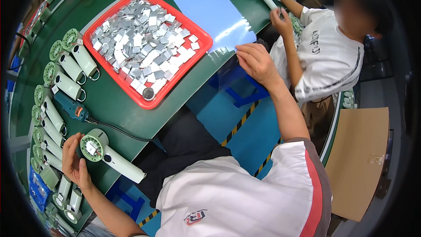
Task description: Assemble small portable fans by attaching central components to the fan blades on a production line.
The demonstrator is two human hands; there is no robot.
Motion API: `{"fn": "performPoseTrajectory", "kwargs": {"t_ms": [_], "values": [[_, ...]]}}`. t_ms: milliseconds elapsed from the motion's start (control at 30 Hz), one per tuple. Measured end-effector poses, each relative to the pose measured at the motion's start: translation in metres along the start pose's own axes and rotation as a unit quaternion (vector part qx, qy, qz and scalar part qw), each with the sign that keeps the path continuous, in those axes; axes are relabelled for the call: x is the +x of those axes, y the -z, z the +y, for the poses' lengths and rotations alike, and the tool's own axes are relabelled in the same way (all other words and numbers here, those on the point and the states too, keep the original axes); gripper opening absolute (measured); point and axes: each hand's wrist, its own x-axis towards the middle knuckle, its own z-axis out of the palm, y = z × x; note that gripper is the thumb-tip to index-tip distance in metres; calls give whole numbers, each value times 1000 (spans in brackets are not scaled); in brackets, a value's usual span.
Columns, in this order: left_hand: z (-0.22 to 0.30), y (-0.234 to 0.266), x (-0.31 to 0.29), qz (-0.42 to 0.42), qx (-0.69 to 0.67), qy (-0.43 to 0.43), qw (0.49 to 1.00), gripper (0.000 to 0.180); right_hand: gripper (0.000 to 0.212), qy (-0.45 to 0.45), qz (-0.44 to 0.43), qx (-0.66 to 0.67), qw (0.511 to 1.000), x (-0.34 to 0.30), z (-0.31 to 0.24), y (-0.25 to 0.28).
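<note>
Head view: your left hand (76, 162) is loosely spread beside the pale-green fan (115, 160) lying on the desk (118, 115); contact is hard to make out. Your right hand (258, 63) bunches its fingertips at the near edge of the blue sheet (210, 15); whether they pinch anything, you cannot tell. Glare washes out part of it.

Green table (113, 107), red tray (133, 95), pale fans (119, 159)

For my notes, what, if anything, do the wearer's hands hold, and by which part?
Left hand: nothing held, open beside the fan. Right hand: fingers at the edge of the blue sheet; whether they pinch it cannot be told.
</note>
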Motion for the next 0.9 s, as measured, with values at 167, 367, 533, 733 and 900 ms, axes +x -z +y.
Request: {"fn": "performPoseTrajectory", "kwargs": {"t_ms": [167, 367, 533, 733, 900], "values": [[-5, -1, 1, -3, -5, 1, 1000, 59, 18, -81, 27, 79, 993, 1, 0, 0], [-1, -3, 1, 1, -5, 3, 1000, 58, 11, -218, -41, 119, 968, 10, 4, 11], [2, -5, 3, 3, 1, -13, 1000, 56, 13, -262, -66, 146, 951, 14, 10, 13], [7, -6, 6, -8, 13, -26, 1000, 54, 17, -318, -77, 167, 930, 14, 15, 11], [8, -7, 6, -10, 3, -28, 1000, 53, 28, -192, -106, 140, 966, 14, 14, 18]]}}
